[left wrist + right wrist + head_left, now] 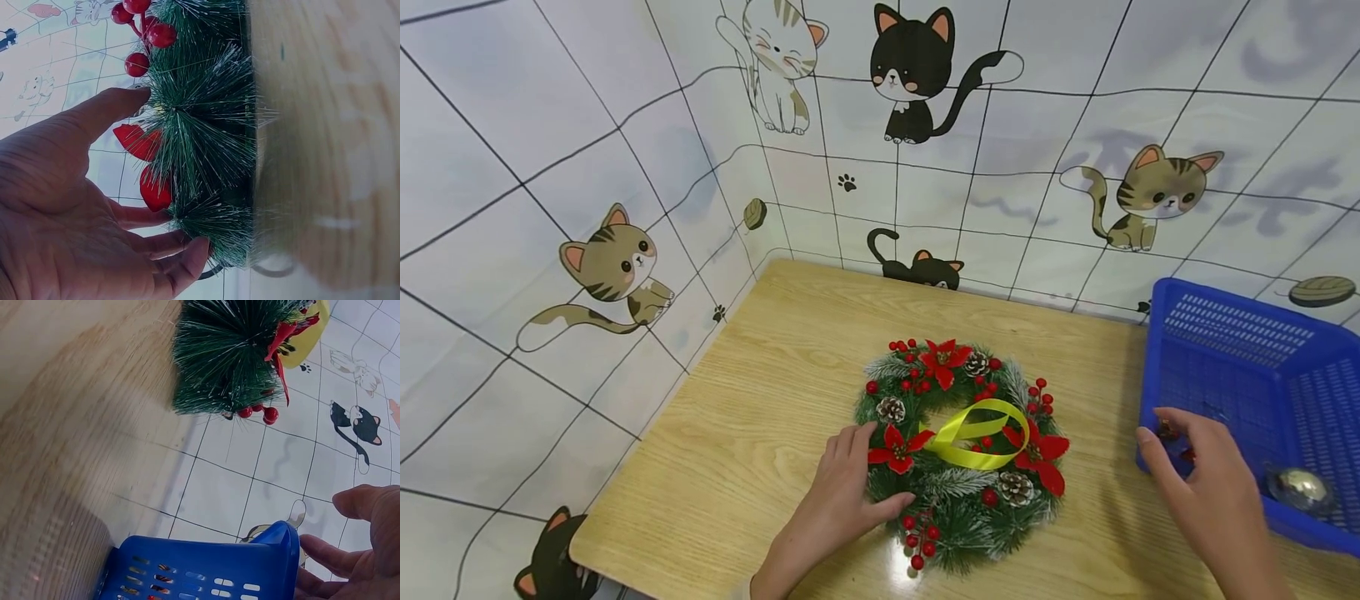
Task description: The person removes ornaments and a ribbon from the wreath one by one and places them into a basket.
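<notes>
A green wreath (958,483) lies on the wooden table, trimmed with red poinsettias, berries and frosted pine cones. A looped yellow ribbon (985,458) rests across its centre and right side. My left hand (850,483) touches the wreath's left edge, thumb and fingers spread apart against the bristles, as the left wrist view also shows. Over the left rim of a blue basket (1150,375) hovers my right hand (1210,475), its thumb and fingers apart with nothing between them. Small red and brown items (1167,430) in the basket are partly hidden by it.
A shiny gold-silver ball (1302,487) lies in the basket at the table's right. Behind and left of the wooden table (760,400) stand walls covered in cat-patterned sheeting (820,208). The table's rounded front-left corner is in view.
</notes>
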The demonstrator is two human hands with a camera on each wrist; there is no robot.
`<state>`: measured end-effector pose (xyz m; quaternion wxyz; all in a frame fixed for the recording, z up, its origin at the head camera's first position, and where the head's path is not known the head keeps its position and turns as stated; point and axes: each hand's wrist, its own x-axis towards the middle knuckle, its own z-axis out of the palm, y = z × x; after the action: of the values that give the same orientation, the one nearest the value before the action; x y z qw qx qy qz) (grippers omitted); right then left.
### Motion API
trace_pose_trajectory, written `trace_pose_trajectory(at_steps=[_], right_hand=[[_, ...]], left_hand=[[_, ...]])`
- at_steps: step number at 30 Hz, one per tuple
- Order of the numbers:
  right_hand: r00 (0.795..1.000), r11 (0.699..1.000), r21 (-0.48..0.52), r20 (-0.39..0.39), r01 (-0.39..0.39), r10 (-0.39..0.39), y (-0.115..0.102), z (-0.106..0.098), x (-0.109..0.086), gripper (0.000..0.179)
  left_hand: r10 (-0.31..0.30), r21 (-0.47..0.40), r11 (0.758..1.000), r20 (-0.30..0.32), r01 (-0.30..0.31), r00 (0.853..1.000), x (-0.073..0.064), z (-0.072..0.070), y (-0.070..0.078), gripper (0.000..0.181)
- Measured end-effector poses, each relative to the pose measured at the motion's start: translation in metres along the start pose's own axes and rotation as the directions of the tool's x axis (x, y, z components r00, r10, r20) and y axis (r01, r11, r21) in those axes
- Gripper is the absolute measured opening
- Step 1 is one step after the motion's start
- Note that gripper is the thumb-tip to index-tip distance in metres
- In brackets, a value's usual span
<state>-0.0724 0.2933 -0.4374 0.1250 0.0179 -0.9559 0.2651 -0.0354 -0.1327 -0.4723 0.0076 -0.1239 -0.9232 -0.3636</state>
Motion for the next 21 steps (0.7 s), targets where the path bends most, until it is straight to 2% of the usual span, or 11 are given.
trace_pose_trajectory(at_steps=[10, 21], right_hand=[[0.998, 0.998, 0.055, -0.048, 0.04, -0.037, -0.01, 0.003, -0.002, 0.047], [0.994, 0.997, 0.046, -0.094, 0.056, -0.051, -0.018, 0.004, -0.001, 0.042]], left_hand=[[-0.013, -0.007, 1.0, 0.002, 0.013, 1.0, 0.001, 0.0, 0.001, 0.099], [-0.013, -0.005, 1.0, -0.003, 0.013, 1.0, 0.001, 0.0, 0.001, 0.1]])
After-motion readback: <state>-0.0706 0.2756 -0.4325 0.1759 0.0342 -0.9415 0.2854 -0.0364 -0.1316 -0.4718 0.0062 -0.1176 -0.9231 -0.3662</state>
